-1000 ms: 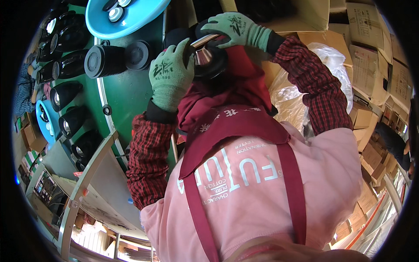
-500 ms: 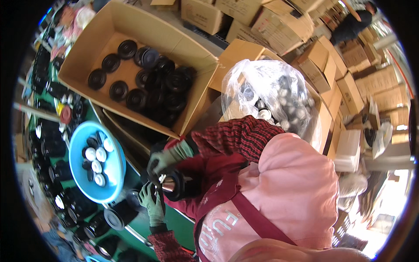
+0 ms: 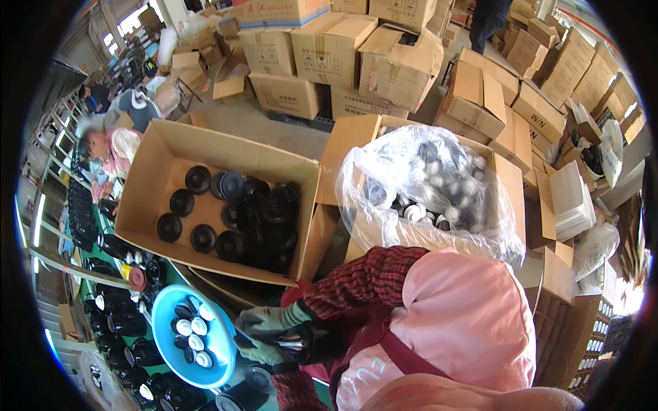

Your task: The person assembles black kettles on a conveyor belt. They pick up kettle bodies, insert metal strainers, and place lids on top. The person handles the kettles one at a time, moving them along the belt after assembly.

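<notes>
A dark, rounded vessel with a shiny metal neck (image 3: 293, 340) lies against my maroon apron, between my gloved hands. My right hand (image 3: 267, 319), in a grey-green glove, comes over it from above with its fingers curled at its neck end. From below, my left hand (image 3: 262, 352), gloved alike, closes on the same end. A small dark part shows by the fingertips; its kind is unclear. Just left of my hands, a light-blue basin (image 3: 162, 322) holds several black and white round caps (image 3: 197, 325). Below my left hand, a large black vessel (image 3: 241, 396) lies on the green bench.
Beyond my hands stands an open carton (image 3: 219, 147) with black round lids (image 3: 203, 238). To its right, a plastic-lined carton (image 3: 510, 240) holds black and white caps. Black vessels (image 3: 127, 322) line the bench at left, where a person (image 3: 120, 154) sits. Stacked cartons (image 3: 332, 55) stand behind.
The view has tilted up, so cartons and basin appear lower. My hands have drawn closer together around the neck end of the vessel, and the left fingers are less spread.
</notes>
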### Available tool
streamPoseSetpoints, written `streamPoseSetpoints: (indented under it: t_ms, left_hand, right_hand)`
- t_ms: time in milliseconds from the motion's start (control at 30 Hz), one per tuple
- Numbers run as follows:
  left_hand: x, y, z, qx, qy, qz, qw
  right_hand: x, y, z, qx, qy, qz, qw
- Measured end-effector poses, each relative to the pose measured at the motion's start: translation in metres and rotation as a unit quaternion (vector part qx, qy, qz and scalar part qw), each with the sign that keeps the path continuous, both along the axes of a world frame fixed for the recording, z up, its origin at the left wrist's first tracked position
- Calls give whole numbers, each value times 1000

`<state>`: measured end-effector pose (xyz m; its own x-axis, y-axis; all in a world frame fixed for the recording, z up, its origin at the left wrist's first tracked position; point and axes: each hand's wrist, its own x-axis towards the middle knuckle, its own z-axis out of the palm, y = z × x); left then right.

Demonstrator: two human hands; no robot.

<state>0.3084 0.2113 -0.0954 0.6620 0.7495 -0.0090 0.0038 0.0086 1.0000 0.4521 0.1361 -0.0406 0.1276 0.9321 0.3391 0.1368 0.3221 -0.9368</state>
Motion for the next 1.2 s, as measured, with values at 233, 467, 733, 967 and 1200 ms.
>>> streamPoseSetpoints:
  t_ms: [233, 467, 733, 967, 1200]
  left_hand:
    - [-55, -4, -22, -99, 50, 28, 993]
    - [-38, -66, 204, -419, 281, -74, 860]
    - [-49, -39, 114, -271, 484, -231, 799]
    - [-50, -12, 75, -258, 411, -354, 799]
    - [-57, -37, 59, -152, 466, -307, 816]
  right_hand:
    - [-21, 22, -3, -69, -201, 163, 964]
    - [-45, 32, -32, 32, -418, 173, 891]
    - [-81, 43, -50, -58, -363, 194, 909]
    - [-54, 56, -4, 90, -495, 360, 785]
    - [-59, 54, -63, 91, -387, 205, 894]
